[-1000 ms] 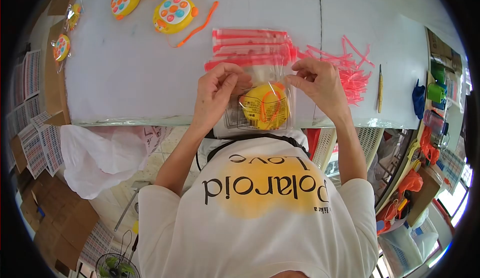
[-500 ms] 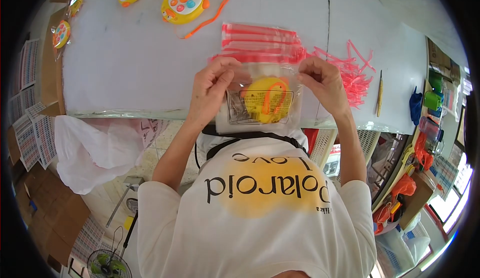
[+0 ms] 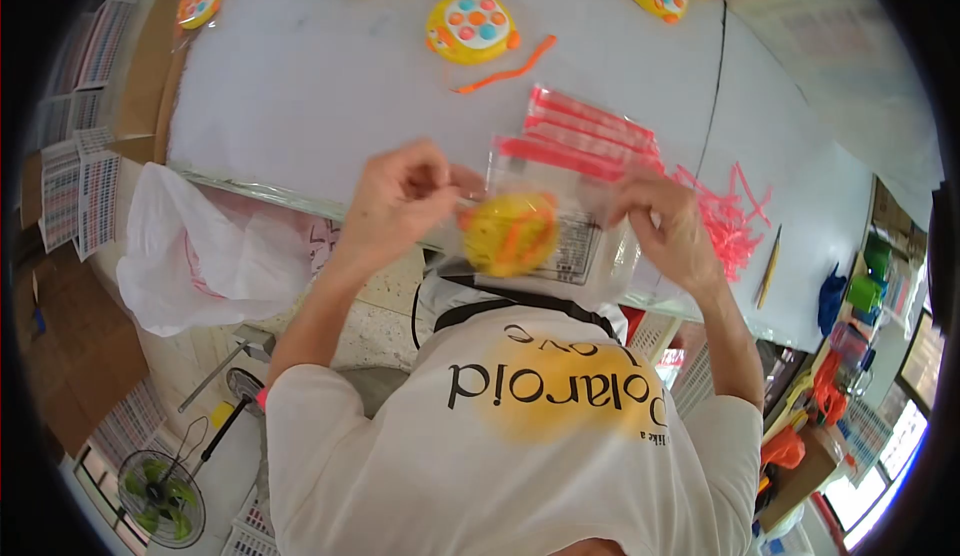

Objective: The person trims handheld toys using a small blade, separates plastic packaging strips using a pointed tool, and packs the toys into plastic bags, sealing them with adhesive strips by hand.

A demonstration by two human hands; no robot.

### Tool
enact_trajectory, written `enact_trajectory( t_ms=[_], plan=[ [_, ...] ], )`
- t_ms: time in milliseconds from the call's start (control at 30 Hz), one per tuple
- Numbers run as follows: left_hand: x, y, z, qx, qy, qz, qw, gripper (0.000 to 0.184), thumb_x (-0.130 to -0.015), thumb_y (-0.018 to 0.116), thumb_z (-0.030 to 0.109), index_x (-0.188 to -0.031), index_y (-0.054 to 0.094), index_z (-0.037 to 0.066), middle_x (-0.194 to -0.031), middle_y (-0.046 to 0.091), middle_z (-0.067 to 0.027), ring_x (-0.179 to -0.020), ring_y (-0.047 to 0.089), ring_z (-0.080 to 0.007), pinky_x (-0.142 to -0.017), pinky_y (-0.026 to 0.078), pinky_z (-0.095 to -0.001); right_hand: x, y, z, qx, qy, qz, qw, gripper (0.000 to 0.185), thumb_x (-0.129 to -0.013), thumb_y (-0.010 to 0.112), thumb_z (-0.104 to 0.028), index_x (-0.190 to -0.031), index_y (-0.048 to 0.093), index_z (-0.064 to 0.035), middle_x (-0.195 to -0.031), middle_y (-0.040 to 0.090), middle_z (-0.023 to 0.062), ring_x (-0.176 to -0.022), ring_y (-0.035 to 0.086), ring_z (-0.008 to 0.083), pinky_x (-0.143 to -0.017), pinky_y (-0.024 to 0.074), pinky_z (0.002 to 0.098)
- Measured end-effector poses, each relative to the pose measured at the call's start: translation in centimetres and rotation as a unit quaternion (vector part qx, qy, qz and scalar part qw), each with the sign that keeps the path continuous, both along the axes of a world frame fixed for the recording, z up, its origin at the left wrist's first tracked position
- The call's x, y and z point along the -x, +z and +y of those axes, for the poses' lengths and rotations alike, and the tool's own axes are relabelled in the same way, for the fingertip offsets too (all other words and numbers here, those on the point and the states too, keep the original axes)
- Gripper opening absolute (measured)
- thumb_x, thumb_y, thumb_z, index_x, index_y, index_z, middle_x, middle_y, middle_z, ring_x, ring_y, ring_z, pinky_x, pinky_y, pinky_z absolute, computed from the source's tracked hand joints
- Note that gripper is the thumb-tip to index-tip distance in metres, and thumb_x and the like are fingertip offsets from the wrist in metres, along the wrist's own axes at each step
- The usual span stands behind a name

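Observation:
My left hand [image 3: 405, 194] is closed in a pinch on the upper left edge of a clear plastic bag, its fingertips blurred by motion. Inside that bag is a yellow toy [image 3: 510, 236] with an orange strap, back side up, over the table's front edge. My right hand [image 3: 662, 218] hovers at the right, fingers bent and a little apart, near the bags' edge with nothing plainly held. Beneath and behind lies a stack of clear bags with red-pink strips [image 3: 590, 131]; a printed label panel shows beside the toy.
Farther back are a yellow toy with coloured buttons [image 3: 473, 26] and its orange strap [image 3: 508, 66], plus several similar toys. Pink-red strips [image 3: 728, 226] are heaped at right, near a thin yellow tool [image 3: 768, 268]. A white plastic bag [image 3: 195, 256] hangs at left.
My left hand and the bagged toy have moved left, away from my right hand. My right hand's fingers have loosened at the bag's edge. The whole view has shifted with my head.

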State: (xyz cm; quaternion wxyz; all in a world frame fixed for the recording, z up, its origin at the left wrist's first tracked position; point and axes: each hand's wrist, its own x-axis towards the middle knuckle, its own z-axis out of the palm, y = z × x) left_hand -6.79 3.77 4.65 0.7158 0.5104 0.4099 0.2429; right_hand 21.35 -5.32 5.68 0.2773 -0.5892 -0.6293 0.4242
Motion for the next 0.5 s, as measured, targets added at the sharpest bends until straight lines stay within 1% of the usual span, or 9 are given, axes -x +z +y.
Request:
enact_trajectory(
  t_ms=[100,167,200,233,300,400,433,467,500],
  plan=[
    [4.0,2.2,3.1,-0.093,0.095,0.022,0.991,0.010,-0.081,0.053,-0.005,-0.076,0.049,0.004,-0.086,0.069,-0.0091,-0.086,0.065,-0.0114,-0.069,0.051,-0.0227,0.1,-0.3,4.4,-0.046,-0.020,-0.044,0.998,0.019,-0.076,0.049,0.012,-0.088,0.061,0.0028,-0.088,0.060,0.0108,-0.073,0.057,0.0199,-0.061,0.0443,0.0279],
    [7.7,3.4,7.1,-0.234,0.178,0.120,0.948,0.007,-0.080,0.054,-0.003,-0.079,0.052,0.004,-0.086,0.069,-0.0087,-0.083,0.064,-0.0101,-0.072,0.050,-0.0224,1.4,-0.5,7.7,-0.117,0.021,-0.136,0.984,0.027,-0.079,0.055,0.007,-0.104,0.060,-0.0003,-0.100,0.061,0.0114,-0.086,0.060,0.0245,-0.071,0.0488,0.0318],
    [8.0,5.9,8.7,-0.306,0.251,0.166,0.903,0.004,-0.080,0.055,0.000,-0.082,0.055,0.004,-0.086,0.069,-0.0065,-0.078,0.063,-0.0089,-0.072,0.048,-0.0221,2.2,-0.7,9.3,-0.133,0.034,-0.126,0.982,0.027,-0.079,0.055,0.007,-0.104,0.060,-0.0003,-0.100,0.061,0.0114,-0.086,0.060,0.0245,-0.071,0.0488,0.0318],
    [11.6,6.7,12.3,-0.424,0.268,0.288,0.816,0.007,-0.081,0.057,0.004,-0.088,0.058,0.002,-0.083,0.068,-0.0075,-0.076,0.063,-0.0131,-0.072,0.048,-0.0253,3.1,-1.1,10.9,-0.183,0.071,-0.156,0.968,0.034,-0.079,0.058,0.004,-0.112,0.057,-0.0024,-0.109,0.058,0.0130,-0.097,0.057,0.0275,-0.079,0.0481,0.0346],
    [14.9,10.4,17.3,-0.585,0.362,0.339,0.642,0.017,-0.082,0.061,0.010,-0.097,0.061,0.002,-0.082,0.067,-0.0094,-0.074,0.062,-0.0185,-0.071,0.047,-0.0294,4.6,-1.7,13.8,-0.236,0.110,-0.187,0.947,0.042,-0.079,0.061,0.001,-0.119,0.054,-0.0045,-0.118,0.056,0.0146,-0.108,0.054,0.0304,-0.087,0.0474,0.0375],
    [11.5,13.7,16.4,-0.590,0.385,0.370,0.606,0.027,-0.087,0.058,0.011,-0.111,0.063,0.002,-0.098,0.068,-0.0068,-0.091,0.063,-0.0147,-0.081,0.047,-0.0268,6.6,-3.1,17.7,-0.269,0.146,-0.225,0.925,0.053,-0.075,0.067,-0.004,-0.125,0.050,-0.0073,-0.132,0.044,0.0156,-0.124,0.042,0.0330,-0.097,0.0420,0.0437],
    [9.8,11.6,14.9,-0.611,0.318,0.281,0.668,0.026,-0.082,0.065,0.016,-0.103,0.062,0.002,-0.086,0.067,-0.0111,-0.075,0.062,-0.0220,-0.073,0.048,-0.0321,7.2,-3.9,18.4,-0.260,0.167,-0.254,0.917,0.056,-0.073,0.069,-0.006,-0.125,0.049,-0.0078,-0.135,0.041,0.0157,-0.125,0.040,0.0337,-0.096,0.0420,0.0456],
    [9.3,5.8,14.9,-0.567,0.285,0.232,0.737,0.026,-0.082,0.067,0.018,-0.103,0.063,0.004,-0.094,0.066,-0.0098,-0.080,0.061,-0.0204,-0.074,0.048,-0.0325,7.8,-4.7,18.7,-0.246,0.189,-0.281,0.908,0.059,-0.071,0.071,-0.007,-0.126,0.049,-0.0083,-0.138,0.039,0.0158,-0.126,0.039,0.0343,-0.096,0.0420,0.0475],
    [4.5,5.7,9.4,-0.477,0.128,0.255,0.831,0.023,-0.081,0.066,0.016,-0.102,0.062,0.005,-0.100,0.065,-0.0104,-0.087,0.062,-0.0238,-0.078,0.048,-0.0340,8.4,-5.1,18.8,-0.236,0.188,-0.281,0.911,0.059,-0.071,0.071,-0.007,-0.126,0.049,-0.0083,-0.138,0.039,0.0158,-0.126,0.039,0.0343,-0.096,0.0420,0.0475]
  ],
)
